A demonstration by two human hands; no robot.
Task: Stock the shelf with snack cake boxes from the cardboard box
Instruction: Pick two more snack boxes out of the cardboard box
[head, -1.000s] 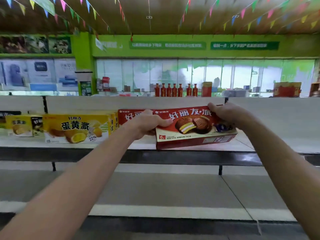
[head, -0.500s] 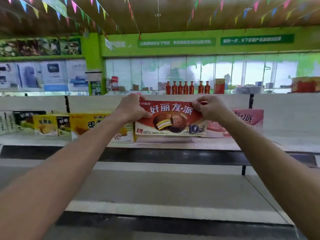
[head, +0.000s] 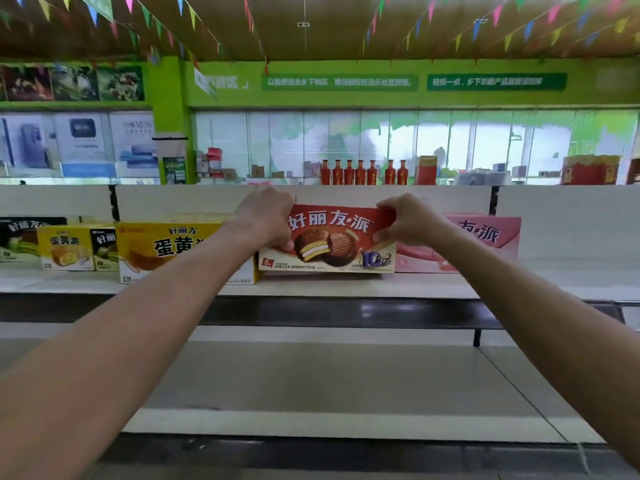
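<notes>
A red snack cake box [head: 332,240] with chocolate pies printed on it stands upright on the top shelf [head: 311,289]. My left hand [head: 268,216] grips its left end, fingers curled round the edge. My right hand [head: 408,220] pinches its upper right corner. A large yellow box [head: 173,249] stands right beside it on the left, and a pink box [head: 485,237] stands behind my right wrist. The cardboard box is out of view.
Smaller yellow [head: 65,247] and dark green boxes [head: 20,237] stand further left on the same shelf. A wide lower shelf [head: 329,386] lies beneath. Red bottles [head: 360,172] line a distant shelf behind the white back panel [head: 554,216].
Both hands carried the red box up and back onto the top shelf, where it now stands level between the yellow and pink boxes. The view shifted slightly, bringing the pink box into sight.
</notes>
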